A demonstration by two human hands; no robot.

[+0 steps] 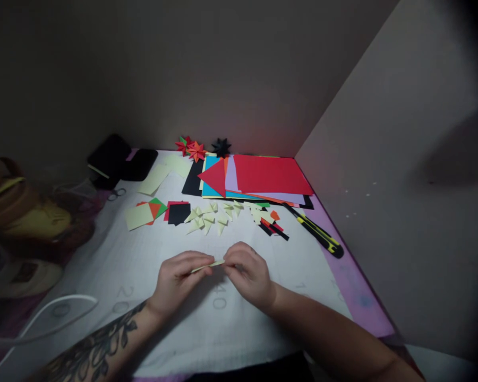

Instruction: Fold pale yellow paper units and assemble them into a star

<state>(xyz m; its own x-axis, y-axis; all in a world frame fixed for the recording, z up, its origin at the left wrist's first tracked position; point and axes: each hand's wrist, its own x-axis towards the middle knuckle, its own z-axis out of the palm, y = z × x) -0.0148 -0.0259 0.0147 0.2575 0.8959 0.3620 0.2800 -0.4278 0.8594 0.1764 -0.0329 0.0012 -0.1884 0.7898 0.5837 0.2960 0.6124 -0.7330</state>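
Observation:
A small folded piece of pale yellow paper (pixel 207 266) is held between my two hands, above the white cloth (pixel 239 339) near its printed numbers. My left hand (pixel 182 275) pinches its left part between thumb and fingers. The other end is gripped by the fingertips of my right hand (pixel 247 271), which partly hide it. Beyond my hands lies a loose group of folded pale yellow paper pieces (pixel 201 220). To their left are a black paper square (pixel 179 214) and a pale yellow square (pixel 139 216) overlapping orange and green ones.
Sheets of coloured paper with a red one (pixel 274 175) on top lie at the back. Behind them stand folded paper stars (pixel 196 152). A yellow-black utility knife (pixel 318 233) lies right, near paper scraps (pixel 273 225). Scissors (pixel 117 194) lie left; a white cable (pixel 59 300) curves front left.

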